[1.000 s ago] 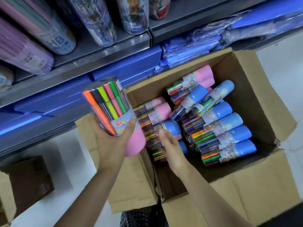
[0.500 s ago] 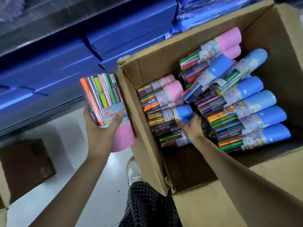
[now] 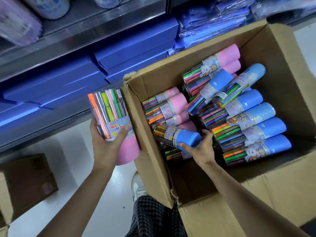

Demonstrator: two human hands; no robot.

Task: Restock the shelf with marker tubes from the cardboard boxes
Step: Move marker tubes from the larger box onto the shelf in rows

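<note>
My left hand (image 3: 109, 147) holds a pink tube (image 3: 112, 120); my right hand (image 3: 201, 147) grips a blue tube (image 3: 181, 136) at the box (image 3: 150, 161) left edge. Next I lift it to the shelf (image 3: 85, 43).

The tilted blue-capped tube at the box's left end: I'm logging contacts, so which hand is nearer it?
Right. The right hand grips the tilted blue-capped tube by its cap inside the cardboard box; the left hand holds a pink-capped tube outside it.
</note>
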